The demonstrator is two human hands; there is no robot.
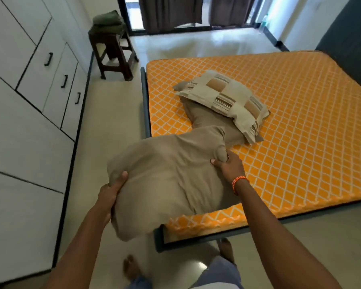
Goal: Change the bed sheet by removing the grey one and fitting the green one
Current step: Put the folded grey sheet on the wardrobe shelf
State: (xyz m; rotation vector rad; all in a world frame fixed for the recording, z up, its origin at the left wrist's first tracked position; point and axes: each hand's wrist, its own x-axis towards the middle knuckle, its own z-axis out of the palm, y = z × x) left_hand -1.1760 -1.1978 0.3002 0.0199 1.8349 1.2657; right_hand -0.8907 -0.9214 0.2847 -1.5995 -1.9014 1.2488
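Both hands [109, 193] [230, 166] grip grey sheet [171, 176] over orange mattress [300, 122] corner; green sheet [107, 19] on stool [113, 49].

left arm: reaches forward from the near edge, bare | left hand [111, 195]: fingers curled, thumb on top, gripping the near left edge of the grey-beige pillow [171, 180] | right arm: stretched forward, orange thread on wrist | right hand [229, 165]: pinches the pillow's far right corner

Checked pillow [227, 101], brown stool [115, 53], wardrobe [29, 90]
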